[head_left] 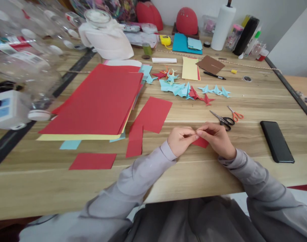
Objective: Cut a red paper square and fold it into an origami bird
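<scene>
Both my hands meet over the front middle of the table, fingertips pinched together. Between and below them shows a small piece of red paper [201, 143]; the fingers hide its upper part. My left hand [182, 138] is closed on its left side, and my right hand [217, 138] pinches from the right. To the left lie a larger cut red sheet [155, 114], a red strip [134, 141] and a red rectangle [93, 161]. Just beyond my right hand are black-handled scissors [223, 120] and small orange-handled scissors [235, 114].
A stack of red sheets [98, 101] lies at the left, with plastic bottles [39, 80] beyond it. Folded blue paper cranes [177, 89] and red paper cranes [206, 99] are farther back. A black phone [277, 142] rests at the right. Yellow paper [190, 69] and a pen [214, 75] lie behind.
</scene>
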